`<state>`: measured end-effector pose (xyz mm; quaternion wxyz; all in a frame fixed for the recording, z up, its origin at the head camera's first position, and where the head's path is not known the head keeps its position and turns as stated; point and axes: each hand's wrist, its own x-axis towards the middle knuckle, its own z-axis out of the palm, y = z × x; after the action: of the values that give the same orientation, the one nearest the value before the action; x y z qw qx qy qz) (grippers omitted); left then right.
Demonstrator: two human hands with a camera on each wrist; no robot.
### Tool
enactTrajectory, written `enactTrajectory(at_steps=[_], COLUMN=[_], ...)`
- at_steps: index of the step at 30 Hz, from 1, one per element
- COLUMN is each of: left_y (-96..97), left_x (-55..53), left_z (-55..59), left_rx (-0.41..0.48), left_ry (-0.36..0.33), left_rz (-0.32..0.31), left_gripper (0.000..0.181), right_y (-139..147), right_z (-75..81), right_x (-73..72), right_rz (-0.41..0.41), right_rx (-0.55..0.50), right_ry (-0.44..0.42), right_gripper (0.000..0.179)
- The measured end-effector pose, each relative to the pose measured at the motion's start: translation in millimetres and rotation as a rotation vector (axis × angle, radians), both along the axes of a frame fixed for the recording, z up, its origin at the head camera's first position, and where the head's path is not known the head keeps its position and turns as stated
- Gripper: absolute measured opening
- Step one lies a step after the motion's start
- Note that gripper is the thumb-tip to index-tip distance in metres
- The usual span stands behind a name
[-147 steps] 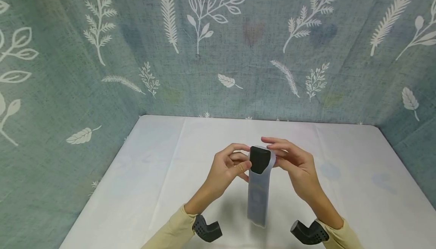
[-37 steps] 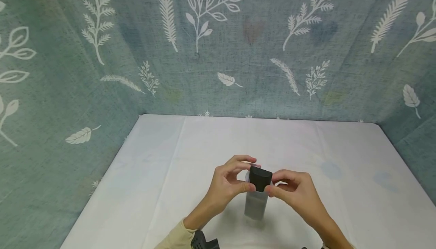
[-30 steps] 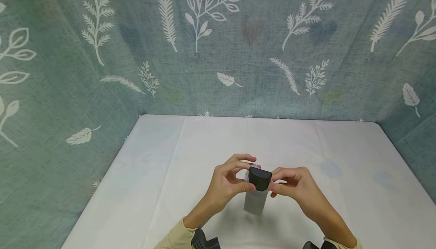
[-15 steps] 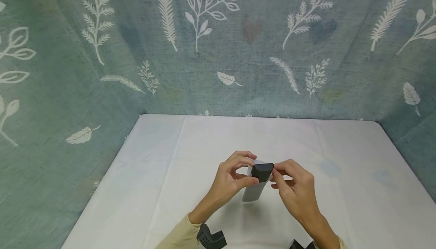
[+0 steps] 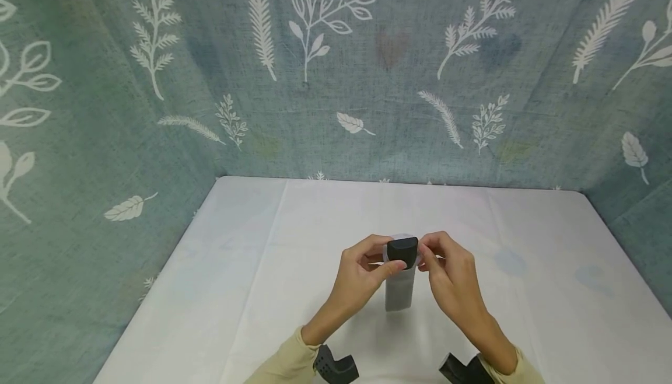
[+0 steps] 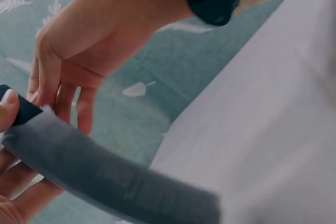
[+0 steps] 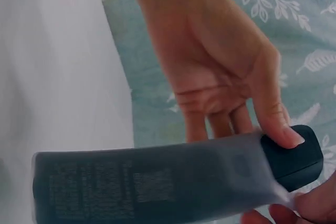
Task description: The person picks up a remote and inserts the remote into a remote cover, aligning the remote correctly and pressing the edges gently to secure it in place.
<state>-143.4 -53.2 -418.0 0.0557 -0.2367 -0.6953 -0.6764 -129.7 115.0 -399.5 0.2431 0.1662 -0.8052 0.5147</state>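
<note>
A black slab-like device (image 5: 402,250) with a rounded end sits in a frosted plastic sleeve (image 5: 399,293); the end sticks out. Its exact kind cannot be told. My left hand (image 5: 355,276) grips it, thumb across the black end and fingers behind. With thumb and fingertips, my right hand (image 5: 454,273) pinches the sleeve's edge at the mouth. In the right wrist view, small print and a square code show through the sleeve (image 7: 152,182); the left hand (image 7: 215,51) holds the black end (image 7: 294,158). The right hand (image 6: 110,30) spans the upper left wrist view.
A white-covered table (image 5: 262,290) lies under the hands. Behind it and at the sides hangs a green-blue curtain (image 5: 336,110) with white leaf prints. Each wrist carries a black camera mount (image 5: 336,366).
The sleeved device has risen away from me since about a second ago. My right fingers have shifted up along the sleeve's mouth. Compared with the oldest frame, its lower end is tipped farther from me.
</note>
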Motion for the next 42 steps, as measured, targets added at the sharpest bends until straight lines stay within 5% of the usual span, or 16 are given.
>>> enactTrajectory(at_steps=[11,14,19,21,26,31,37,42], left_y=[-13.8,-14.3,-10.8,-9.2,-8.9,-10.2,-10.9,-10.5], left_x=[-1.1,-0.7,10.5,14.6,16.4,19.5,16.0,9.8], left_z=[12.4,14.5,37.6,44.3,36.8,32.5,21.1,5.2], left_rx=[-0.13,-0.148,-0.159,-0.161,-0.169,-0.144,-0.057,-0.066], left_ry=[-0.088,-0.121,-0.169,-0.177,-0.133,-0.13,-0.196,-0.123], left_rz=[0.007,0.013,0.061,0.083,0.123,0.13,0.057,0.097], left_gripper=[0.031,0.031,0.03,0.03,0.029,0.026,0.028,0.031], right_y=[-8,-8,-10,-11,-13,-10,1,6], right_z=[4.1,4.1,6.9,6.1,-3.2,-12.3,-19.5,-18.1], right_x=[-6.5,-7.4,-6.7,-5.8,-3.0,-3.2,-3.5,-1.8], right_rz=[0.059,0.073,0.042,0.008,-0.006,0.119,0.288,0.353], right_rx=[-0.179,-0.141,0.003,0.053,0.07,-0.031,-0.127,-0.185], right_ry=[-0.209,-0.097,0.164,0.206,0.223,0.135,-0.12,-0.173], right_gripper=[0.006,0.008,0.019,0.021,0.022,0.029,0.046,0.049])
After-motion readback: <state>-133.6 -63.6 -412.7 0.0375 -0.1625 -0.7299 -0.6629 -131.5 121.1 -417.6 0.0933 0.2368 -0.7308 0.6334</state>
